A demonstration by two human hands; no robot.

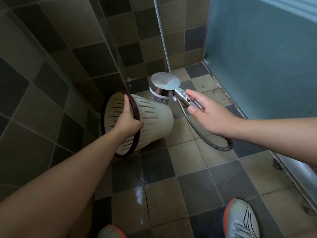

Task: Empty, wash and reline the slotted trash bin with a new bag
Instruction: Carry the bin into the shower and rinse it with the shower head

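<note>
Against the tiled wall at left, the left hand (126, 117) grips the dark rim of the tipped cream slotted bin (151, 121); rightward, the right hand (208, 114), fingers mostly straight, seemingly loosely holds the chrome shower head (167, 87) handle.

1. A tiled floor (197, 162) in beige and dark grey squares, with a wet streak.
2. Left of the floor, a tiled wall (56, 54) in matching checks.
3. Right of the floor, a frosted blue-green panel (260, 48) above a grimy sill.
</note>
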